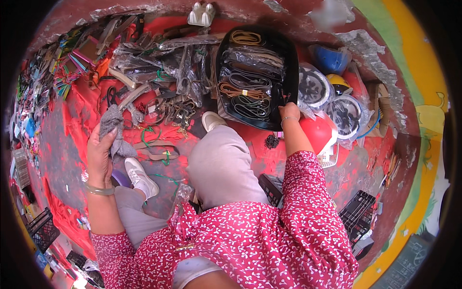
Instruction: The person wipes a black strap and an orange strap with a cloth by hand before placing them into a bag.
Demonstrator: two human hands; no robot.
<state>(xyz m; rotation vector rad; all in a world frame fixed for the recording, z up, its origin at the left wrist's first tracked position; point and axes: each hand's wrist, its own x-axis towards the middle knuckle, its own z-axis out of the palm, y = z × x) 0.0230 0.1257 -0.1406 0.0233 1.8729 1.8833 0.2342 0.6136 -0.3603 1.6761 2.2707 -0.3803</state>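
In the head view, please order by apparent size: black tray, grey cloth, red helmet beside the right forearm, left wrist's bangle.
1. Black tray
2. Grey cloth and red helmet: too alike to rank
3. Bangle

The left hand (99,150) clutches a grey cloth (112,127); the right hand (289,111) grips a black tray (290,60), coiled straps (250,79) left of that hand, a red helmet (316,134) just right.

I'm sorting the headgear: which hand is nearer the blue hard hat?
Right. The right hand, gripping the black tray, is left of the blue hard hat and nearer the person; the left hand, holding grey cloth, is much farther left.
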